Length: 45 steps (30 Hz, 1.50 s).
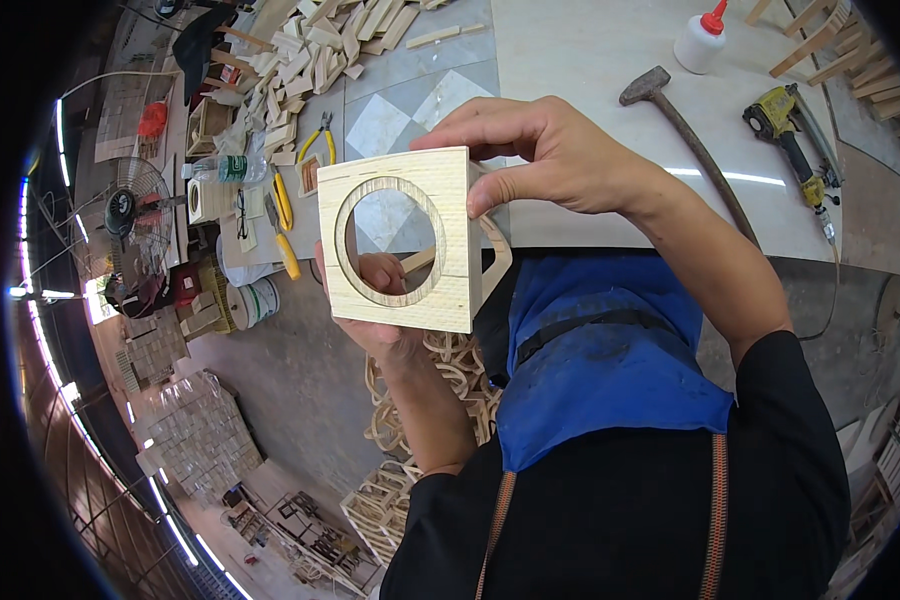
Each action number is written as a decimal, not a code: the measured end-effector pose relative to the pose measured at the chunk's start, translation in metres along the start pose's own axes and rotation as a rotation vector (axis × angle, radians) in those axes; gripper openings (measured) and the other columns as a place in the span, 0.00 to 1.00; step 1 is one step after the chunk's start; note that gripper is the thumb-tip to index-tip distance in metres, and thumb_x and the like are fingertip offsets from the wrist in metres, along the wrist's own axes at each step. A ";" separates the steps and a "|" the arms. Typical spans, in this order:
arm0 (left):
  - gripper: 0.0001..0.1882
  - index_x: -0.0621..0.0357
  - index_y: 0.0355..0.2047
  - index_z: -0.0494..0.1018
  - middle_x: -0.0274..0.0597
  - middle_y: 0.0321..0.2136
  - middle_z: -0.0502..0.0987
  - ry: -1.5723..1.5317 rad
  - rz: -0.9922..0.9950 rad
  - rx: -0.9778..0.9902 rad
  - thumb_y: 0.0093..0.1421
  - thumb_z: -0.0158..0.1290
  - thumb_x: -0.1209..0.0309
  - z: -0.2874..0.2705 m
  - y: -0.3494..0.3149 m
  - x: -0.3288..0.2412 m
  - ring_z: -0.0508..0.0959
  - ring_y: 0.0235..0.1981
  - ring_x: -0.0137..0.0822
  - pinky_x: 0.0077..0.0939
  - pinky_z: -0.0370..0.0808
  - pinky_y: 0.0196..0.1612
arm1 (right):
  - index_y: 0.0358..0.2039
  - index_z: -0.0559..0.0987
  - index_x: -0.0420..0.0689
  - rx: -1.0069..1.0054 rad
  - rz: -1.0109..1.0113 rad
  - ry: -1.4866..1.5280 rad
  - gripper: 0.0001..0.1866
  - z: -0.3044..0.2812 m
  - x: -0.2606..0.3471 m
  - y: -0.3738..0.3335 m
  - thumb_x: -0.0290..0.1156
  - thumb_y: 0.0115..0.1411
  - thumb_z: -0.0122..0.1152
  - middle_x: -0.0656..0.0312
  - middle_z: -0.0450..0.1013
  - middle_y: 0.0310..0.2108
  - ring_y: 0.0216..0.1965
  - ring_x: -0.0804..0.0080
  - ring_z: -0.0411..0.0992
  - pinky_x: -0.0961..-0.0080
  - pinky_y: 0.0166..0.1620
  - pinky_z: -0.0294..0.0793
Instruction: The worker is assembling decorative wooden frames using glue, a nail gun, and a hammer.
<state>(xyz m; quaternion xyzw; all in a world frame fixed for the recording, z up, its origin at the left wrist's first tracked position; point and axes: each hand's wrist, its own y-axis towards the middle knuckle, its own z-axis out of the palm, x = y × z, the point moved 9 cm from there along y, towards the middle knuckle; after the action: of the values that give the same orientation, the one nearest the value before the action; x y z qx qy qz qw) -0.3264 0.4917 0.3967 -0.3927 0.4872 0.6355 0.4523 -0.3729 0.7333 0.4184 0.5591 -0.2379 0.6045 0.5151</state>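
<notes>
Wooden box [456, 245]: right hand [555, 155] is pinching its edge, left hand [375, 338] is clasping below; slackening could drop it.

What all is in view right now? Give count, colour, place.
Wooden box with round opening: one, pale, in both hands
Workbench: one, pale, across top
Hammer: one, grey head, brown handle, upper right
Squeeze bottle: one, white, red cap, top right
Power tool: one, yellow-black, far right
Hand tools: about three, yellow-handled, left
Wood offcuts: many, pale, upper left
Drink bottle: one, clear, green label, left
Fan: one, dark, far left
Bucket: one, white, left
Curved wooden pieces: many, pale, lower centre
Wooden slats: several, pale, top right
Apron: one, blue, centre right
Left hand: one, bare, box's lower left
Right hand: one, bare, box's upper right
</notes>
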 end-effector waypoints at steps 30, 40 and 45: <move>0.61 0.61 0.69 0.65 0.48 0.65 0.72 0.010 0.006 0.167 0.32 0.81 0.64 0.026 -0.009 -0.002 0.73 0.64 0.40 0.33 0.65 0.69 | 0.63 0.70 0.34 -0.733 0.786 -1.706 0.32 -0.279 0.033 -0.290 0.26 0.57 0.62 0.41 0.78 0.49 0.47 0.39 0.77 0.56 0.53 0.76; 0.55 0.53 0.67 0.71 0.36 0.47 0.79 0.157 0.035 0.219 0.34 0.80 0.67 0.046 -0.009 -0.017 0.75 0.41 0.30 0.23 0.72 0.47 | 0.52 0.77 0.28 -0.754 0.726 -0.956 0.21 -0.180 0.152 -0.191 0.26 0.61 0.60 0.53 0.76 0.27 0.23 0.68 0.73 0.79 0.30 0.72; 0.54 0.52 0.66 0.72 0.33 0.39 0.77 0.149 0.111 0.208 0.35 0.80 0.66 0.055 -0.012 -0.019 0.71 0.36 0.29 0.21 0.71 0.41 | 0.55 0.77 0.34 -0.331 0.510 -0.386 0.21 -0.064 0.167 -0.114 0.27 0.61 0.65 0.61 0.77 0.25 0.21 0.74 0.72 0.82 0.30 0.75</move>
<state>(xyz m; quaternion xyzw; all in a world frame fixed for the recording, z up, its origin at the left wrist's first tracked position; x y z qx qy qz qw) -0.3132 0.5426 0.4230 -0.3622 0.6037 0.5745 0.4175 -0.2728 0.8885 0.5222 0.4946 -0.5576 0.5501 0.3767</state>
